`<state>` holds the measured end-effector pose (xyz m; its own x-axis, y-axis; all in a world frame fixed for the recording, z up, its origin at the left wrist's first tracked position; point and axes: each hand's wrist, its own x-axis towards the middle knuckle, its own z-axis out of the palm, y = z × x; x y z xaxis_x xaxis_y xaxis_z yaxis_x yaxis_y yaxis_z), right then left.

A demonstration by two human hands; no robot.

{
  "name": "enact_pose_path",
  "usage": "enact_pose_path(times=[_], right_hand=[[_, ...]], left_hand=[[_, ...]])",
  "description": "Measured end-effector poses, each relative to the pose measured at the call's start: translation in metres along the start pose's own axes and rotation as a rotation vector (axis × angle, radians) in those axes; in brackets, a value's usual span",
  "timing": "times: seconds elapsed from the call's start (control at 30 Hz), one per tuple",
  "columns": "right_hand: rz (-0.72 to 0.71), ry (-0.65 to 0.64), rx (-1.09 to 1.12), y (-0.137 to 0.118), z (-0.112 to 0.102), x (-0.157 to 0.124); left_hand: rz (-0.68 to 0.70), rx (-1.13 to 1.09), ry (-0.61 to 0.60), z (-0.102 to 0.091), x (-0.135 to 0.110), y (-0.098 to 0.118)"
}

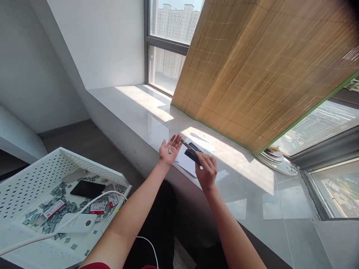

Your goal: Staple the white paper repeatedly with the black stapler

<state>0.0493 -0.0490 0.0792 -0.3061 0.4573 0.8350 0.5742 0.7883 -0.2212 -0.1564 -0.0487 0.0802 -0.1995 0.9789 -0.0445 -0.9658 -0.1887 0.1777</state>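
Observation:
My left hand (pixel 167 158) is palm up over the near edge of the windowsill, fingers stretched out. On its palm lies a small grey piece (pixel 169 151) that looks like a short strip of staples. A black stapler (pixel 192 154) is in my right hand (pixel 207 170), gripped at its rear end. Its upper parts are swung apart from the base, and the front points toward my left fingers. White paper (pixel 183 161) lies on the sill beneath the hands, partly covered by them and the stapler.
At the lower left, a white perforated basket (pixel 95 159) holds loose grey staple strips (pixel 50 224), red-and-white boxes (pixel 98 208), a black phone (pixel 87 189) and a white device (pixel 77 223). A white cable (pixel 84 207) crosses it. A bamboo blind (pixel 246 67) hangs over the sill; plates (pixel 276 158) are stacked at right.

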Motion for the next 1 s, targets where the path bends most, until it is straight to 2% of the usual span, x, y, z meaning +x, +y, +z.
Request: enact_pose_path(times=[0.07,0.13,0.2,0.27,0.37,0.5,0.57,0.67,0.77,0.87,1.0], right_hand=[[0.308,0.061,0.073,0.009,0.004,-0.006],[0.533,0.011,0.160,0.018,0.009,-0.012],[0.625,-0.099,0.241,0.026,0.012,-0.017],[0.628,-0.193,0.287,0.034,0.009,-0.018],[0.551,-0.244,0.246,0.058,-0.012,-0.021],[0.485,-0.330,-0.038,0.110,-0.048,-0.037],[0.513,-0.379,-0.163,0.130,-0.055,-0.045],[0.509,-0.476,-0.295,0.141,-0.051,-0.050],[0.491,-0.549,-0.340,0.141,-0.044,-0.048],[0.480,-0.559,-0.313,0.143,-0.045,-0.049],[0.481,-0.519,-0.244,0.161,-0.052,-0.056]], left_hand=[[0.045,0.024,0.005,0.002,0.001,0.005],[0.070,0.067,0.013,0.008,0.010,0.010],[0.071,0.159,0.017,0.018,0.027,0.011],[0.055,0.341,-0.007,0.031,0.052,0.006],[0.054,0.883,-0.084,0.050,0.097,-0.015],[0.153,1.989,-0.216,0.067,0.152,-0.053],[0.118,2.250,-0.267,0.074,0.174,-0.070],[0.005,2.303,-0.287,0.084,0.199,-0.096],[-0.114,2.259,-0.262,0.091,0.210,-0.119],[-0.267,2.072,-0.164,0.092,0.202,-0.132],[-0.396,1.552,0.085,0.099,0.170,-0.125]])
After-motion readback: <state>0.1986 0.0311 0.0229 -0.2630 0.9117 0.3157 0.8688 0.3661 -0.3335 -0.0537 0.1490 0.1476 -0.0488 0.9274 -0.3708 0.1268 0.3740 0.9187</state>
